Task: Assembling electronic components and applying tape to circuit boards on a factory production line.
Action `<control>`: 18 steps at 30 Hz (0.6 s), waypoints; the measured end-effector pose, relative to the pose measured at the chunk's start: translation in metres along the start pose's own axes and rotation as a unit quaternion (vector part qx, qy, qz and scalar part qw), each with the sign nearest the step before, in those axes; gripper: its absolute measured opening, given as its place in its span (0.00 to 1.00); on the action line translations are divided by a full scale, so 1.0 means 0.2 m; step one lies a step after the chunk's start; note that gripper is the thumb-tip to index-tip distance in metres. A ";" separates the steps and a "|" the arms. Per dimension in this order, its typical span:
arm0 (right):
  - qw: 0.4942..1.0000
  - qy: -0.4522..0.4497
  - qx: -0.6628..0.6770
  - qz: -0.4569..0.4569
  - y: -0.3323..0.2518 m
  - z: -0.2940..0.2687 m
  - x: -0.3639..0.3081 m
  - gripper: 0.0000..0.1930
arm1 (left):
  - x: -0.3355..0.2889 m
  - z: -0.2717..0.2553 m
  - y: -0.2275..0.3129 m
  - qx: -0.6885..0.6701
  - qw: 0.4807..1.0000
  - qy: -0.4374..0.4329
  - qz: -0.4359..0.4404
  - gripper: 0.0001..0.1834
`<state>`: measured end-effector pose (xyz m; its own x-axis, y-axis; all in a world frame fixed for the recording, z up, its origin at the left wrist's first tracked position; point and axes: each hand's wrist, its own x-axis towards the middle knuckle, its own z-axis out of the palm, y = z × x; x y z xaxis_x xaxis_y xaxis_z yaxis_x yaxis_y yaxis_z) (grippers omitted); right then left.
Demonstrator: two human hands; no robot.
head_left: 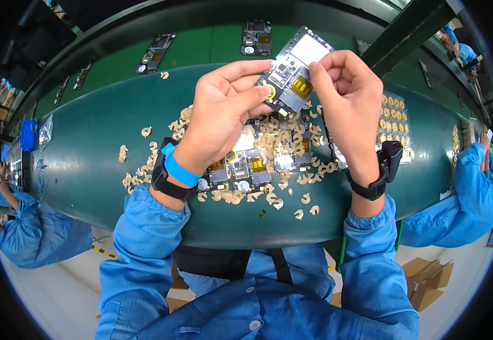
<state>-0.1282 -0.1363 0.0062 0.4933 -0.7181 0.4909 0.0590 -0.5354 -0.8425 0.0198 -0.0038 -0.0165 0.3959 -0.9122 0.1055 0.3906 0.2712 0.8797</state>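
1. the left hand [221, 110] grasped a circuit board [292, 68], its thumb pressed near a yellow-ringed round spot.
2. the right hand [351, 90] had its fingers curled in and its thumb against the board's right edge (whether it pinched or merely touched, i couldn't tell).
3. below both hands' fingers, cream c-shaped pieces [277, 141] lay heaped over more boards [249, 165].
4. right of the right fingers sat a tray of round pieces [395, 122].
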 end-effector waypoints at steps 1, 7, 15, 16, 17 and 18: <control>1.000 0.000 0.000 -0.004 0.00 0.00 0.00 0.07 | 0.00 0.00 0.00 0.000 1.000 -0.001 0.001 0.22; 1.000 -0.003 -0.004 -0.007 0.03 0.01 0.01 0.07 | 0.02 0.00 0.00 0.007 1.000 -0.009 0.007 0.22; 1.000 -0.005 -0.013 0.003 0.02 0.01 0.00 0.07 | 0.00 0.01 0.00 -0.002 1.000 -0.005 -0.001 0.22; 1.000 -0.005 -0.013 0.005 0.03 0.01 0.00 0.07 | 0.00 0.01 0.01 0.001 1.000 -0.003 -0.002 0.21; 1.000 -0.006 -0.013 0.007 0.03 0.00 0.01 0.07 | 0.00 0.01 0.01 0.000 1.000 -0.003 -0.001 0.21; 1.000 -0.006 -0.013 0.007 0.03 0.01 0.01 0.07 | 0.00 0.01 0.00 -0.001 1.000 -0.003 -0.002 0.21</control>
<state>-0.1263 -0.1399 0.0013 0.5050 -0.7194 0.4769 0.0298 -0.5376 -0.8427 0.0186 -0.0046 -0.0148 0.3899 -0.9149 0.1048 0.3940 0.2686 0.8790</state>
